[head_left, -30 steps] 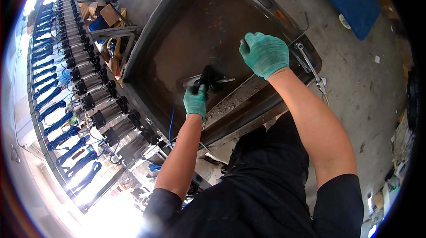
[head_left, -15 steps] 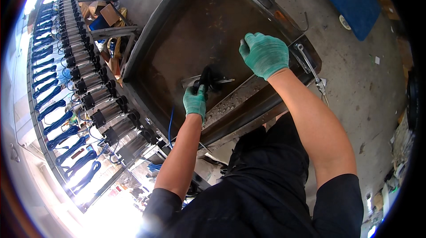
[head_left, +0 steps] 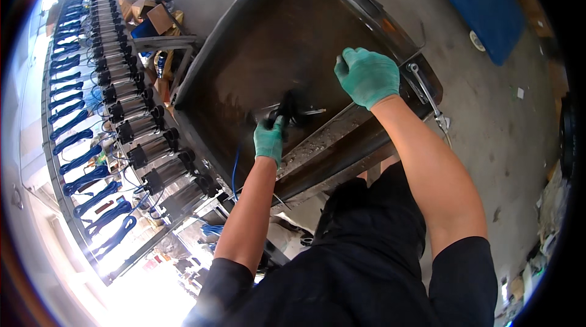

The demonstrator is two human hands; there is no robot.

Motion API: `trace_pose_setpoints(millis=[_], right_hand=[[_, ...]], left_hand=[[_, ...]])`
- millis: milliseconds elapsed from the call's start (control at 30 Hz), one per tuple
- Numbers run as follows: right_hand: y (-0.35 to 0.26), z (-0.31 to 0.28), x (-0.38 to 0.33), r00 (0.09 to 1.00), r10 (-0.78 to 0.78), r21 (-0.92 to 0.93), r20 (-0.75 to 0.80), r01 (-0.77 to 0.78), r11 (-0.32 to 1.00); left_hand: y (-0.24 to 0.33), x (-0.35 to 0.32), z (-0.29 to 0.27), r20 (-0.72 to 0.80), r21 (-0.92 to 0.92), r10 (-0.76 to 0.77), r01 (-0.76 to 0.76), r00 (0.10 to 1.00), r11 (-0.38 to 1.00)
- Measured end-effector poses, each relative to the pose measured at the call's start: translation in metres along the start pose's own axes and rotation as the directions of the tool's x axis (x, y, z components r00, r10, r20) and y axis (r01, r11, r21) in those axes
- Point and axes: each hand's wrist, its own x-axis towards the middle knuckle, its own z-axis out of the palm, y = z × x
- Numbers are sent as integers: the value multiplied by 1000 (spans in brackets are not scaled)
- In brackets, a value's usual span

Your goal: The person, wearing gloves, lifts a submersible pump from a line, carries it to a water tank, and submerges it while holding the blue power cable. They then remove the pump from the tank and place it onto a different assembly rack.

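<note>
Single head-worn fisheye view — steeply downward from above, close over a dark metal tray (head_left: pixel 256 52) and forearms

The black tool (head_left: pixel 287 109) gripped by the left hand (head_left: pixel 268 141) at the frame's centre is smeared by blur, its kind left untellable, while the fingertips of the right hand (head_left: pixel 368 75) are hidden beneath its own glove-covered knuckles.

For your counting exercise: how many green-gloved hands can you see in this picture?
2. The left hand grips a dark tool inside the metal tray; the right hand rests near the tray's right rim.
</note>
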Motion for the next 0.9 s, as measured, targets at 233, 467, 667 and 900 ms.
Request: trace_pose_setpoints(millis=[233, 467, 667, 900], right_hand=[[0, -5, -1, 1000, 5, -15, 9, -5, 1000], [-36, -37, -30, 976, -213, 638, 41, 139, 758], [-125, -69, -113, 822, -554, 718, 136, 304, 627], [-79, -13, -151, 874, -427, 681, 230, 169, 713]], left_hand=[[62, -78, -49, -112, -150, 120, -136, 986, 979], [116, -191, -91, -242, -82, 339, -368, 909, 926], [105, -245, -92, -319, -37, 437, -472, 841, 881], [54, -248, -44, -307, -101, 296, -340, 905, 935]])
